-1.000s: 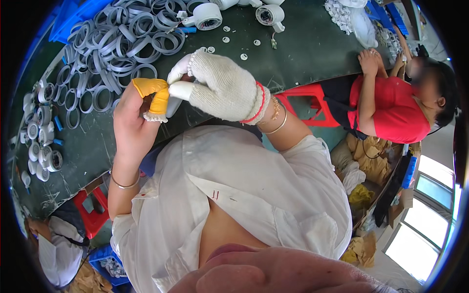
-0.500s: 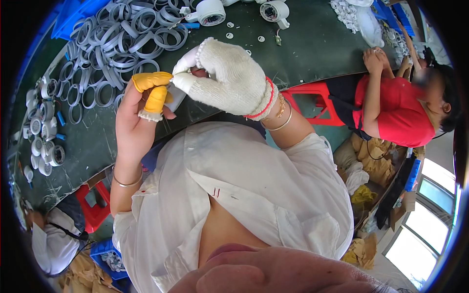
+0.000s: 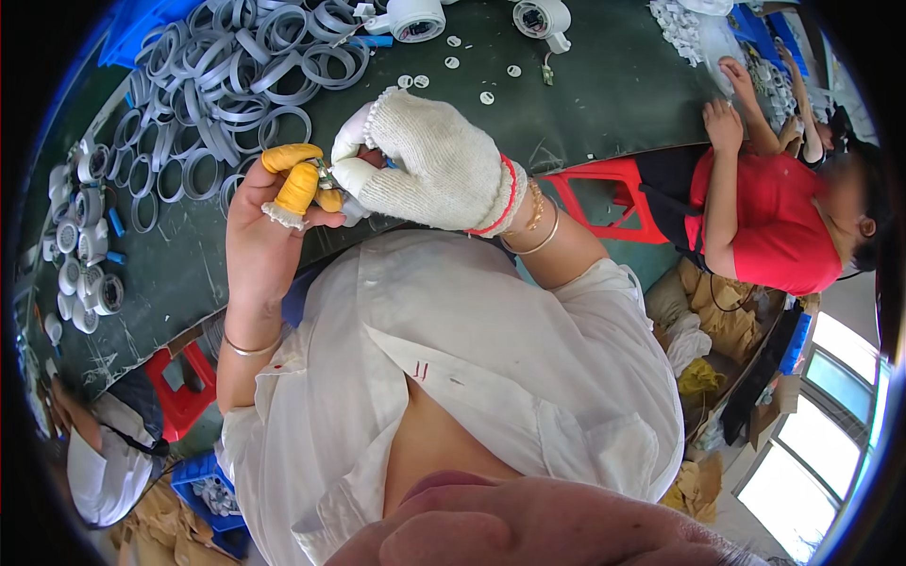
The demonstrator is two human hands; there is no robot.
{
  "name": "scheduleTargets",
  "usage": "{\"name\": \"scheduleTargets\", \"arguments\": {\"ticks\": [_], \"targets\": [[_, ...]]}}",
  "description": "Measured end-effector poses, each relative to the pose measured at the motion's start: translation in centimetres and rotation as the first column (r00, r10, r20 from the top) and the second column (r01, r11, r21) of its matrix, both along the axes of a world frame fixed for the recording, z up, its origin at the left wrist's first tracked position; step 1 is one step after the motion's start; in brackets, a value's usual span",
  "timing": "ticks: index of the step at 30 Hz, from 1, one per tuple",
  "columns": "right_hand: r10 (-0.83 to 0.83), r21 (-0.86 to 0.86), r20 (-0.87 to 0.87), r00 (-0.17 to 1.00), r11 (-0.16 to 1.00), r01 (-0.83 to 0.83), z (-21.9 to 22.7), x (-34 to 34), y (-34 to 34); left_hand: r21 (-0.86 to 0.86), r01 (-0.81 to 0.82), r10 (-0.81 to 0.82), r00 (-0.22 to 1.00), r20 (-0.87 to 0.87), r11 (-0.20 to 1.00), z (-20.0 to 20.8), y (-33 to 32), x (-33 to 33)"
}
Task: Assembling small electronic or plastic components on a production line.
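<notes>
My left hand (image 3: 269, 212), with yellow covers on several fingers, is closed in a pinch in front of my chest. Between its fingertips is a small part with metallic bits (image 3: 326, 174); its kind is too small to make out. A pale grey-white piece (image 3: 355, 209) shows just below, partly hidden by the fingers. Wearing a white knitted glove with a red cuff, my right hand (image 3: 429, 165) pinches at the same small part from the other side. The gloved thumb and forefinger hide much of it. Nearest my left hand lie loose grey rings (image 3: 203, 176).
White round housings (image 3: 415, 21) stand at the table's far side, with small white discs (image 3: 452, 63) near them. More white units (image 3: 92, 250) crowd the left side. A co-worker in red (image 3: 769, 222) sits at right by a red stool (image 3: 613, 203). Another person (image 3: 109, 462) is at lower left.
Both hands have shifted slightly, and metallic bits now show between the fingertips. More white discs are visible beyond my gloved hand. The co-worker in red has moved their hands apart.
</notes>
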State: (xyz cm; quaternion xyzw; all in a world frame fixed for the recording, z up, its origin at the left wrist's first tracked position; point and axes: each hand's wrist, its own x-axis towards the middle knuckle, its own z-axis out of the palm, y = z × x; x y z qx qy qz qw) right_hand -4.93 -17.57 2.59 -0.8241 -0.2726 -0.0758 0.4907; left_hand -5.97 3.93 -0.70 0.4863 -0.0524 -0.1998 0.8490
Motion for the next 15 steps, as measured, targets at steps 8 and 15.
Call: {"name": "scheduleTargets", "arguments": {"ticks": [8,15], "targets": [[0.005,0.004,0.004,1.0,1.0,-0.005,-0.5,0.0,0.3,0.071,-0.059,0.059,0.998,0.005,0.996,0.0,-0.7,-0.6],[-0.022,0.033,-0.062,0.998,0.999,0.024,-0.6,-0.5,0.6,0.197,-0.133,0.094,0.976,0.198,0.971,-0.5,-1.2,-1.5]]}}
